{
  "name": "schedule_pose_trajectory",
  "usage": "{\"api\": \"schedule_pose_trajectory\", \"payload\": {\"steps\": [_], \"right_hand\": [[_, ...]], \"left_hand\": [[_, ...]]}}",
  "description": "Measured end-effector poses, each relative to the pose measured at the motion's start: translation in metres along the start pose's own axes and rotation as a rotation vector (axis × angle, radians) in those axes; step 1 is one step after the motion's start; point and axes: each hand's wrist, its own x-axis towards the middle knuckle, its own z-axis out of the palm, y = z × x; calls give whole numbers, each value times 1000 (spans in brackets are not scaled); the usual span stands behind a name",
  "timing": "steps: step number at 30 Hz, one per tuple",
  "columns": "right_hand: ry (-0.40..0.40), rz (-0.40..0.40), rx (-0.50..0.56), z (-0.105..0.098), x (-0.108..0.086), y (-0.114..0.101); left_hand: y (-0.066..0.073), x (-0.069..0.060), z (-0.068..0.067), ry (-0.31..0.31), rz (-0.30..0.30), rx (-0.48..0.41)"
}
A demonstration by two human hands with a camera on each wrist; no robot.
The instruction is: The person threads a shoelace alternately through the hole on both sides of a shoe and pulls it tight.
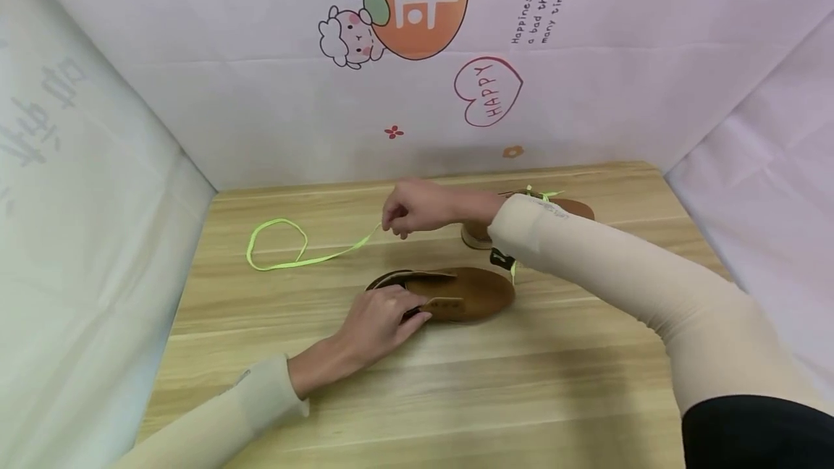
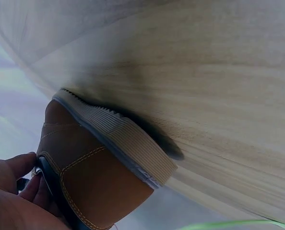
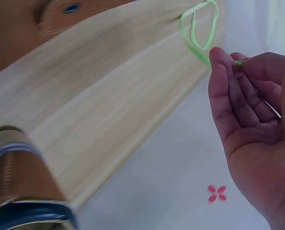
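Observation:
A brown leather shoe (image 1: 485, 292) without a lace lies in the middle of the table, toe to the right. My left hand (image 1: 378, 320) grips its near side by the opening; in the left wrist view the thumb and fingers pinch the collar of the shoe (image 2: 99, 187). Above and behind it, my right hand (image 1: 417, 207) pinches one end of a neon green shoelace (image 1: 319, 259) between thumb and finger. From there the lace trails left and ends in a loose loop on the wood. In the right wrist view the lace tip (image 3: 238, 63) shows between the fingertips.
A second brown shoe (image 1: 476, 235) with green lacing stands behind, partly hidden by my right sleeve (image 1: 586, 259). The wooden table (image 1: 456, 396) is bordered by white cloth walls (image 1: 260, 107) at the back and on both sides.

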Motion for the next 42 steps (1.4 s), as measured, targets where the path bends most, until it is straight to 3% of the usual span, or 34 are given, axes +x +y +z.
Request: {"api": "schedule_pose_trajectory", "payload": {"steps": [7,11,18,31,36,42], "right_hand": [[82,4,142,0,-35,15],[159,1,110,0,-56,21],[293,25,61,2,-92,30],[533,176,324,-5,-167,43],[567,213,351,-8,-199,41],[499,275,285,-8,-248,31]], "left_hand": [[6,7,-1,-53,-109,-91],[8,13,-2,-94,-163,-148],[10,19,1,-122,-181,-185],[12,23,4,-145,-227,-167],[11,22,4,-135,-229,-169],[10,23,3,-136,-224,-177]]}}
